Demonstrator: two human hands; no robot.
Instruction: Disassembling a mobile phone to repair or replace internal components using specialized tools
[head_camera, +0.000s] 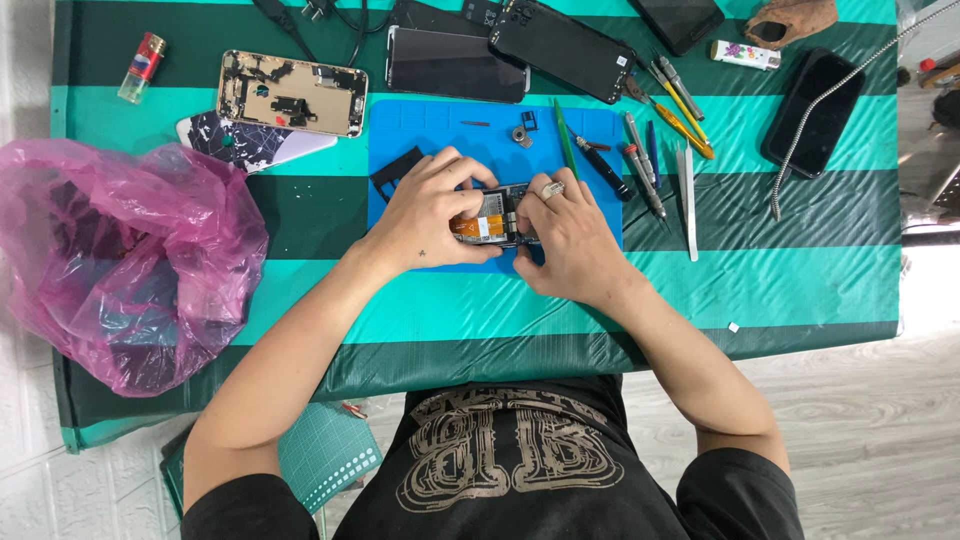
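blue mat (420, 125) under opened phone (492, 215), left hand (425, 215) and right hand (565, 235) gripping it.

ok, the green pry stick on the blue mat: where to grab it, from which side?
Judging by its pose, take the green pry stick mid-shaft, from above. It lies flat, running toward and away from the person, beside the right hand; a black screwdriver crowds its near end.

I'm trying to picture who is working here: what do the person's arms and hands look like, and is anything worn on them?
Both arms are bare from the short black T-shirt sleeves down, with no gloves or watch. The left hand carries a tiny dark mark, perhaps a tattoo, on its back near the wrist. The right hand wears a silver-coloured ring on one finger.
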